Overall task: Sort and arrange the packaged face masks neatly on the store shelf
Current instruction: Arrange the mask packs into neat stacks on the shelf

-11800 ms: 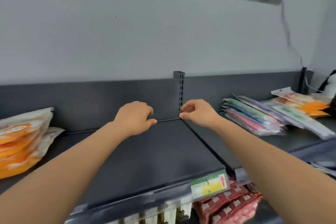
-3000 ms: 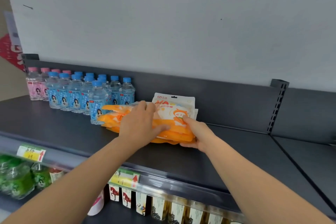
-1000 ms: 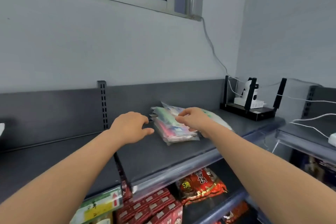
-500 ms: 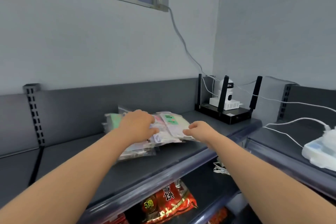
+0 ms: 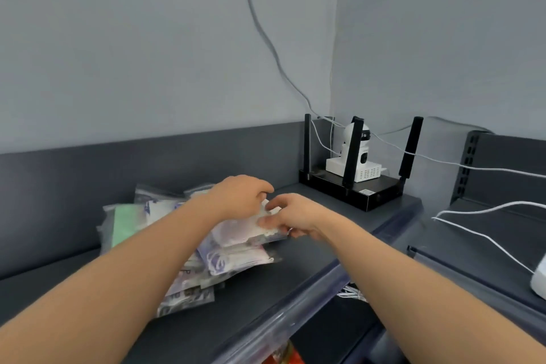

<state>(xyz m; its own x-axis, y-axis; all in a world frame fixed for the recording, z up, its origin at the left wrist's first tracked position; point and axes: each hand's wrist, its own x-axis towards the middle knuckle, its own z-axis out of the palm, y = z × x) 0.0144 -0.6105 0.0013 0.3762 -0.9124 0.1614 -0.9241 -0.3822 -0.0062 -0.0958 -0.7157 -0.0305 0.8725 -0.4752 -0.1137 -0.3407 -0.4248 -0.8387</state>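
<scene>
A loose pile of packaged face masks (image 5: 189,248) in clear bags lies on the dark grey shelf (image 5: 266,298); a green pack (image 5: 127,223) shows at the left, pale lilac ones in the middle. My left hand (image 5: 240,195) rests curled on the top of the pile. My right hand (image 5: 291,216) pinches the right edge of the top lilac mask pack (image 5: 239,230), which is lifted slightly off the others. My forearms hide part of the pile.
A black router with three antennas (image 5: 351,186) and a white camera (image 5: 356,156) stand in the shelf's back right corner. White cables (image 5: 478,233) trail over the neighbouring shelf on the right. Red snack bags (image 5: 283,356) sit on the lower shelf.
The view has turned further right and closer to the pile. My right hand has come in from the shelf edge and taken hold of the top pack; my left hand has shifted onto the pile's top.
</scene>
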